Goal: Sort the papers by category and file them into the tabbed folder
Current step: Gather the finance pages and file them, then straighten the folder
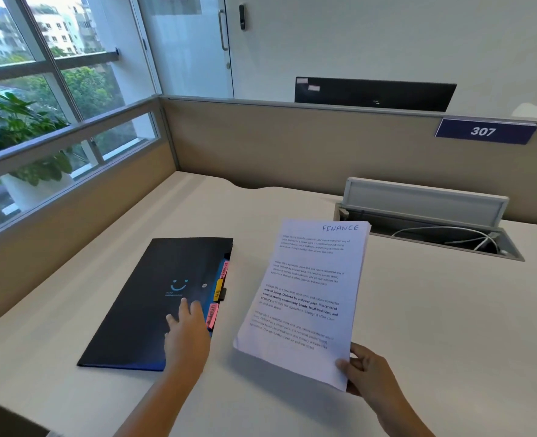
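I am seeing the folder (153,302) lying closed on the desk (418,310), its colored tabs (218,294) facing the papers. My left hand (186,329) is resting on its cover, fingers straight. Just right of the folder, my right hand (366,370) is pinching the papers (311,298) by their near corner, lifted, top sheet headed "FINANCE".

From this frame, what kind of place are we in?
Most likely an office cubicle desk. Beige partition panels fence the desk, one carries a "307" number plate, and a cable hatch stands open in the desktop. A monitor's back shows beyond the partition.
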